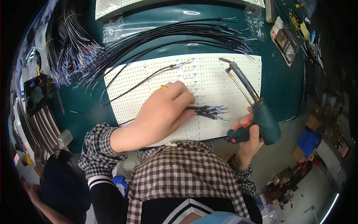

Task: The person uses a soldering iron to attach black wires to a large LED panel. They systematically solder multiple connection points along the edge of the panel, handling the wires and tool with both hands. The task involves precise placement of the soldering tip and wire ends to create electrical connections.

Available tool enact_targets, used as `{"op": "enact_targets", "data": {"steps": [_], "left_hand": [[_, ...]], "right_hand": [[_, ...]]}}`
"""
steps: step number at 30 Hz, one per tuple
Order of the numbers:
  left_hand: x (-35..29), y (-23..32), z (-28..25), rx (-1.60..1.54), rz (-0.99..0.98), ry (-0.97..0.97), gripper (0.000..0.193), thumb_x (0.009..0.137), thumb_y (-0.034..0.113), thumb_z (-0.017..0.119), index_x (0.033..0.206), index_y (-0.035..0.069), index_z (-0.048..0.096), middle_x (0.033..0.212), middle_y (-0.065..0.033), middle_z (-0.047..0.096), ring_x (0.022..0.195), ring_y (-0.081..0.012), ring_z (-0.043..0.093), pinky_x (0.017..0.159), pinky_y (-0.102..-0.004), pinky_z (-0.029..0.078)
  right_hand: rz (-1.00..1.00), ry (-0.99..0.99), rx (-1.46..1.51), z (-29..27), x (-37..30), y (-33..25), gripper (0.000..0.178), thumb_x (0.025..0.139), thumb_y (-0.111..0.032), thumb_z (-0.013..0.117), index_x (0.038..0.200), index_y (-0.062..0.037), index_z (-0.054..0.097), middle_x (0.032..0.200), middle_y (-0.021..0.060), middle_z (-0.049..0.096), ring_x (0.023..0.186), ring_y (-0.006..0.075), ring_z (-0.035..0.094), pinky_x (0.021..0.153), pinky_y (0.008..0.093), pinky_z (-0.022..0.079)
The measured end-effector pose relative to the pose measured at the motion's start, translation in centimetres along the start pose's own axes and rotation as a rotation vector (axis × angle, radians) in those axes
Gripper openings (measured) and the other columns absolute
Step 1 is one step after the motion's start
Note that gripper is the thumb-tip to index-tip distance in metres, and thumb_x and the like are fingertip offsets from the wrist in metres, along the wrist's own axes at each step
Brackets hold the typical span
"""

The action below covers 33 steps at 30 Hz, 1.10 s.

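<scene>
My left hand (158, 112) is closed around a bunch of thin black wires (209, 111), held over a white LED board (223, 87) dotted with small yellow chips. The stripped ends of the wires point right. Off to the right, my right hand (250, 134) grips the handle of a dark green soldering gun (269, 121) with red buttons. Its metal tip and thin feed tube reach up and left above the board. A single black cable (143, 78) lies across the board's left part, its bare ends near the middle column of pads.
Many black cables (167, 31) lie along the board's far edge, and a bundled heap (69, 48) sits at the far left. Beyond stands a stack of LED boards (138, 6). A stained box (285, 40) is far right, a small fan (36, 92) left. Another person's arm (41, 203) shows lower left.
</scene>
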<state>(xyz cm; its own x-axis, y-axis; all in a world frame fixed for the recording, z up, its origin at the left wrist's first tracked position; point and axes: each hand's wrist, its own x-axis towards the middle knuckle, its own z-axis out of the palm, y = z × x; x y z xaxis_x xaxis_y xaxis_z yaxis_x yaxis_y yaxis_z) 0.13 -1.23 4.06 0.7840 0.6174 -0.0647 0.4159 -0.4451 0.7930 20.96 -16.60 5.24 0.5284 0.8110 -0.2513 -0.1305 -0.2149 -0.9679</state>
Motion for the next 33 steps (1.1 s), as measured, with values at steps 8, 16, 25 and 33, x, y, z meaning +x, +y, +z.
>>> {"op": "enact_targets", "data": {"steps": [8,16,25,33], "left_hand": [[-0.1,-0.3,0.6,-0.122,-0.094,0.125,0.009,0.078,0.002,0.064,0.083,0.004,0.056,0.076,-0.0119,0.056,0.069,-0.0296,0.059,0.059,-0.0358,0.046],[-0.6,-0.9,-0.9,0.246,-0.112,0.276,0.016,0.078,0.006,0.065,0.09,0.003,0.055,0.092,-0.0118,0.054,0.08,-0.0296,0.057,0.066,-0.038,0.046],[1.4,-3.3,1.1,0.257,-0.046,0.251,0.014,0.078,0.007,0.065,0.087,0.003,0.054,0.082,-0.0102,0.052,0.076,-0.0294,0.054,0.066,-0.0376,0.043],[1.9,-2.3,0.7,0.201,-0.047,0.306,0.009,0.079,0.005,0.061,0.082,0.003,0.053,0.078,-0.0116,0.052,0.07,-0.0293,0.057,0.061,-0.0387,0.047]], "right_hand": [[-0.109,-0.025,0.055,-0.9,0.3,0.6,0.054,0.092,-0.029,0.053,0.121,0.0148,0.043,0.086,0.0149,0.06,0.068,0.0214,0.063,0.056,0.0315,0.058],[-0.09,-0.003,0.104,-0.9,0.6,0.9,0.053,0.089,-0.028,0.058,0.118,0.0143,0.047,0.086,0.0148,0.062,0.068,0.0223,0.064,0.056,0.0309,0.056],[-0.085,-0.029,0.037,-1.3,0.0,1.4,0.051,0.093,-0.029,0.049,0.121,0.013,0.045,0.091,0.0151,0.061,0.068,0.0218,0.063,0.058,0.0304,0.056],[-0.075,-0.058,0.054,-1.3,0.2,1.5,0.05,0.093,-0.027,0.049,0.121,0.0135,0.045,0.092,0.0167,0.061,0.069,0.0227,0.064,0.058,0.0302,0.056]]}}
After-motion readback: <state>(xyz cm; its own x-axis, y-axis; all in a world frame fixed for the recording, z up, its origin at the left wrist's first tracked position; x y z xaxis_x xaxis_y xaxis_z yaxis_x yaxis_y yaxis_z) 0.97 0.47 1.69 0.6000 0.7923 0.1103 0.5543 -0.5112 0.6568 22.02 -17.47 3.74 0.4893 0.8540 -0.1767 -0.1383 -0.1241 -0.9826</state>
